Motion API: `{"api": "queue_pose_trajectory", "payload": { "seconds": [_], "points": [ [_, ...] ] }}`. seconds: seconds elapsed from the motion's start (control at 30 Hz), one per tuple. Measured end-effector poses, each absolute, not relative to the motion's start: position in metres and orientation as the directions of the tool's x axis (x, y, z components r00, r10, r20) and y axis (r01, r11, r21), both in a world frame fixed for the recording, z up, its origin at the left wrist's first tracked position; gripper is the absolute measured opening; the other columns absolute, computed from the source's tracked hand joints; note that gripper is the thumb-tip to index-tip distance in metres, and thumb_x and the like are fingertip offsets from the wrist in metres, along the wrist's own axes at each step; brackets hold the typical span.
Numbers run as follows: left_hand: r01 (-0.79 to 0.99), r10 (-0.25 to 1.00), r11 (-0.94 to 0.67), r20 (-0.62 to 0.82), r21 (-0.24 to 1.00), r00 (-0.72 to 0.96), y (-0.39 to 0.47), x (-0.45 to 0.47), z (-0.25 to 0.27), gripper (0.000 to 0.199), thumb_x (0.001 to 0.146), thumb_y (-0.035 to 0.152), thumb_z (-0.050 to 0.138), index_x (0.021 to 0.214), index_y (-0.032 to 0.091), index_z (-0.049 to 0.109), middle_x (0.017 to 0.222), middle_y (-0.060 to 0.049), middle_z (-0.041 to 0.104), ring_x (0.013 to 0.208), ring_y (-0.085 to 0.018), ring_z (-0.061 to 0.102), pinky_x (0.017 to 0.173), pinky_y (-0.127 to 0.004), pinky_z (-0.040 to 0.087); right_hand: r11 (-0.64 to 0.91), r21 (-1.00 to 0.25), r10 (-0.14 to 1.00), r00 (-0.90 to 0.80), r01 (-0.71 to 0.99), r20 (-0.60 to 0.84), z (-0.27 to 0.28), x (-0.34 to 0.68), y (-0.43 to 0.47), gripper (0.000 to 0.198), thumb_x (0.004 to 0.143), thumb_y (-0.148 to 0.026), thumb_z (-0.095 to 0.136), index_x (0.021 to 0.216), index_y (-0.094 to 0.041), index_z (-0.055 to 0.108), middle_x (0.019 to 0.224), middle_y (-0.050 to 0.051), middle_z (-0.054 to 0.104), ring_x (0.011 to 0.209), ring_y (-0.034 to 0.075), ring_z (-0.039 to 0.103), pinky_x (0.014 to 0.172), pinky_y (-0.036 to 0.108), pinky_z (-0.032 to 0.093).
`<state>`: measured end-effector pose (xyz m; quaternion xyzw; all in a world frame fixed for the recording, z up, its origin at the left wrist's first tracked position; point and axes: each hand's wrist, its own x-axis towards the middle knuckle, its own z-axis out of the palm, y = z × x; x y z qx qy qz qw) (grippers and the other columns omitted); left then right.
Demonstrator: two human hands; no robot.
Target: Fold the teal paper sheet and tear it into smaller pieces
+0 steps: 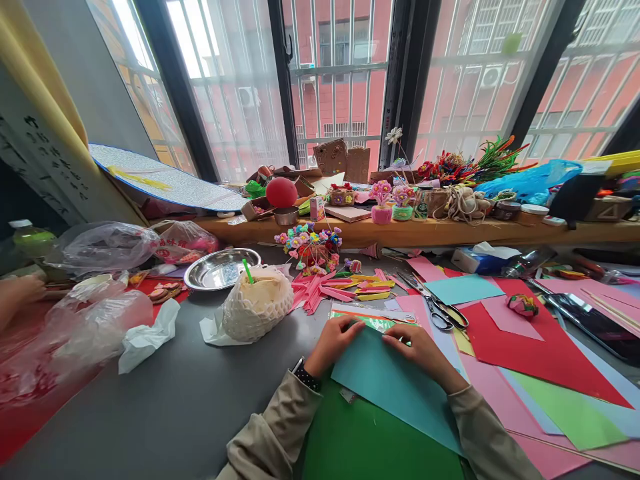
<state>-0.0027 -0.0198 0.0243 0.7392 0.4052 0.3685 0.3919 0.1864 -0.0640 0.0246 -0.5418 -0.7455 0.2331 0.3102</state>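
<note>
A sheet of light-blue paper lies between my hands, over a green board. My left hand pinches its far edge near the left corner, thumb and fingers closed on it. Farther right along the same edge, my right hand also grips the sheet with bent fingers. Just beyond my fingertips is a clear plastic packet with green and orange print. Black scissors rest right of the packet, beside pink and red paper. Folded pink and yellow paper strips are heaped behind.
A coconut in white foam netting with a green straw stands left of my hands, near a metal plate. Another person's hand is at the far left. Coloured sheets and a phone lie right. Crafts line the wooden sill.
</note>
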Motion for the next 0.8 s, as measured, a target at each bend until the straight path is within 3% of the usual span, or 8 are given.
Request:
{"api": "queue_pose_trajectory", "payload": {
  "seconds": [0.1, 0.27, 0.43, 0.8],
  "points": [
    [0.367, 0.904, -0.38, 0.256, 0.849, 0.344, -0.02, -0.004, 0.026, 0.027, 0.071, 0.038, 0.05, 0.064, 0.016, 0.063, 0.06, 0.0, 0.06, 0.059, -0.014, 0.052, 0.054, -0.022, 0.039, 0.283, -0.671, 0.959, -0.201, 0.686, 0.199, 0.025, 0.192, -0.063, 0.026, 0.076, -0.033, 0.043, 0.077, -0.018, 0.065, 0.079, 0.003, 0.067, 0.07, 0.017, 0.059, 0.06, 0.025, 0.044],
    [0.383, 0.939, -0.34, 0.287, 0.859, 0.189, -0.009, -0.023, 0.033, 0.032, 0.073, 0.04, 0.045, 0.077, 0.014, 0.063, 0.076, -0.003, 0.064, 0.07, -0.016, 0.055, 0.06, -0.024, 0.041, 0.192, -0.664, 0.976, -0.071, 0.722, 0.204, 0.025, 0.215, -0.06, 0.028, 0.074, -0.035, 0.044, 0.077, -0.017, 0.066, 0.085, 0.007, 0.067, 0.079, 0.021, 0.059, 0.069, 0.03, 0.044],
    [0.411, 0.944, -0.325, 0.317, 0.851, 0.091, -0.003, -0.032, 0.032, 0.033, 0.073, 0.041, 0.045, 0.077, 0.013, 0.064, 0.075, -0.003, 0.065, 0.071, -0.017, 0.055, 0.063, -0.024, 0.041, 0.122, -0.672, 0.974, 0.04, 0.731, 0.221, 0.026, 0.232, -0.06, 0.03, 0.073, -0.037, 0.044, 0.077, -0.017, 0.067, 0.081, 0.007, 0.068, 0.075, 0.022, 0.061, 0.065, 0.03, 0.045],
    [0.477, 0.926, -0.363, 0.368, 0.8, 0.086, -0.002, -0.032, 0.029, 0.027, 0.075, 0.035, 0.045, 0.078, 0.014, 0.061, 0.074, -0.003, 0.064, 0.066, -0.016, 0.056, 0.059, -0.024, 0.042, 0.113, -0.702, 0.962, 0.099, 0.703, 0.255, 0.023, 0.235, -0.059, 0.028, 0.072, -0.037, 0.045, 0.072, -0.019, 0.066, 0.076, 0.006, 0.068, 0.07, 0.022, 0.061, 0.062, 0.03, 0.045]
  ]
}}
